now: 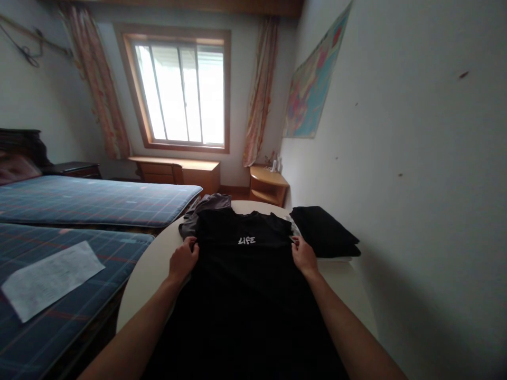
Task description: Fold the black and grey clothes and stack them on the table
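A black T-shirt (pixel 245 285) with white lettering lies spread over a round pale table (pixel 146 285), its neckline toward the window. My left hand (pixel 184 259) pinches its left edge below the sleeve, fingers closed. On the opposite edge my right hand (pixel 304 254) grips the fabric at about the same height. Just beyond my left hand sits a crumpled grey garment (pixel 209 202), partly covered by the shirt. To the right of my right hand, a stack of folded black clothes (pixel 325 232) rests on something white. The shirt's lower part runs out of view toward me.
Two beds with blue plaid mattresses (pixel 91 198) stand at the left, a sheet of paper (pixel 53 279) on the nearer one. A white wall (pixel 428 221) runs close along the right. Beyond the table are a wooden desk (pixel 198 166) and a corner shelf (pixel 269 177).
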